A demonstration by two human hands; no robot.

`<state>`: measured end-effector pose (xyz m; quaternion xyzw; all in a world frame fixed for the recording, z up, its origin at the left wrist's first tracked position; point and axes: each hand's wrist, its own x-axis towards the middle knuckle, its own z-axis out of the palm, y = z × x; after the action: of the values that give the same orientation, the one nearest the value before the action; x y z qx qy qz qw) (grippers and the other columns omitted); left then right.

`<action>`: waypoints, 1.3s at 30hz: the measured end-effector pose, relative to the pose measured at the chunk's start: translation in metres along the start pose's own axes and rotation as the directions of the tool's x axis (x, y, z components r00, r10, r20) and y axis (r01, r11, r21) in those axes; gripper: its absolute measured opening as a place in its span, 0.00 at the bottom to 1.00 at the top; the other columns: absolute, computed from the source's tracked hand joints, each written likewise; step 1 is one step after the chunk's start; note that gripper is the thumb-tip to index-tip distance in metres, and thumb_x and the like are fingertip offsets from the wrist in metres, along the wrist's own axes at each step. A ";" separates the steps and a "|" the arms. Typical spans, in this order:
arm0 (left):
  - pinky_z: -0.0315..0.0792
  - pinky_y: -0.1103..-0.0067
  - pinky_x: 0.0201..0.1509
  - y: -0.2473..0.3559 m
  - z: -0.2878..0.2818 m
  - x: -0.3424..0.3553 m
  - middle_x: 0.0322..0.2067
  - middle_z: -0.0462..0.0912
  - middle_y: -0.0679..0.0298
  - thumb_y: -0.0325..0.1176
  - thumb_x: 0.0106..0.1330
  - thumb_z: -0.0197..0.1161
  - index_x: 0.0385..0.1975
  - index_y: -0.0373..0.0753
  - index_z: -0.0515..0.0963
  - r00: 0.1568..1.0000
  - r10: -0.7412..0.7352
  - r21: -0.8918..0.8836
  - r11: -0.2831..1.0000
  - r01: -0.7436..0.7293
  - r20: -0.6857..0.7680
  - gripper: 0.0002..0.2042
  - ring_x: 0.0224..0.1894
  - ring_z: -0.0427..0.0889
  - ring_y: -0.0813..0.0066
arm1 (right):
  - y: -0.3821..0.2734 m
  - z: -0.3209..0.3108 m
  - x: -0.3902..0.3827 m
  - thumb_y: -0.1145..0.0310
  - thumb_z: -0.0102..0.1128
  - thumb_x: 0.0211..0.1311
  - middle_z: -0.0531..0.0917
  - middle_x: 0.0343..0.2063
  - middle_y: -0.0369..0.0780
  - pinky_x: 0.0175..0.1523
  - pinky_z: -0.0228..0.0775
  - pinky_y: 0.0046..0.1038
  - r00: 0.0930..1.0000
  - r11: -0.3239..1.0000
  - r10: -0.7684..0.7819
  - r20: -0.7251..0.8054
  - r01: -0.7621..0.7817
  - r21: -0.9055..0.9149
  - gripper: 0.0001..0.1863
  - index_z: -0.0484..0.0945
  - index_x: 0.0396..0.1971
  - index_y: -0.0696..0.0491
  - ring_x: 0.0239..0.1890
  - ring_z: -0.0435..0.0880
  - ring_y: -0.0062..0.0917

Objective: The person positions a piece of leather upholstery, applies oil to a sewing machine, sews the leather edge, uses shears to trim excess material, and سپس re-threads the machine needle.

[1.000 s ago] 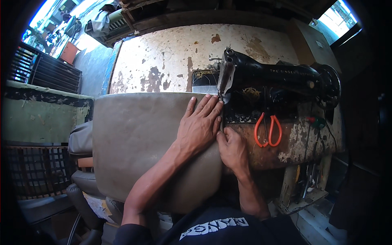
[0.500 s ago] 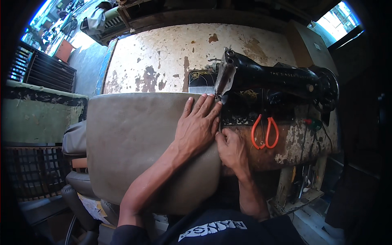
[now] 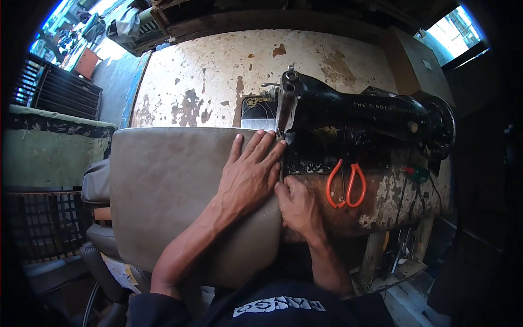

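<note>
A black sewing machine spans the upper right of the frame, its head standing close against the left hand's fingertips. Below it, orange-handled scissors lie right of centre, with a green object farther right. The worn, patchy table stretches behind. The brown-grey sheet covers the centre-left. On its right edge the left hand lies flat, palm down, fingers somewhat spread. Just below and right, the right hand is curled narrow, gripping that edge, thumb uppermost.
</note>
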<state>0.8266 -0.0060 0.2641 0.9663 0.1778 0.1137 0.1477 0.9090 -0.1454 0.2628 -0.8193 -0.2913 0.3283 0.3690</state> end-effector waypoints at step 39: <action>0.40 0.54 0.82 0.033 -0.010 -0.045 0.76 0.60 0.60 0.46 0.72 0.56 0.74 0.45 0.65 0.988 0.051 0.021 0.998 -0.054 0.145 0.31 0.80 0.52 0.59 | 0.160 -0.290 -0.034 0.72 0.65 0.57 0.77 0.55 0.50 0.62 0.70 0.45 0.803 0.656 -0.300 -0.514 -0.217 -0.723 0.28 0.76 0.60 0.54 0.61 0.74 0.48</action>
<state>0.7929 -0.0501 0.2766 0.9780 0.1425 0.0453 0.1452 1.1437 -0.3789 0.2951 -0.9484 -0.2894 -0.1051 0.0755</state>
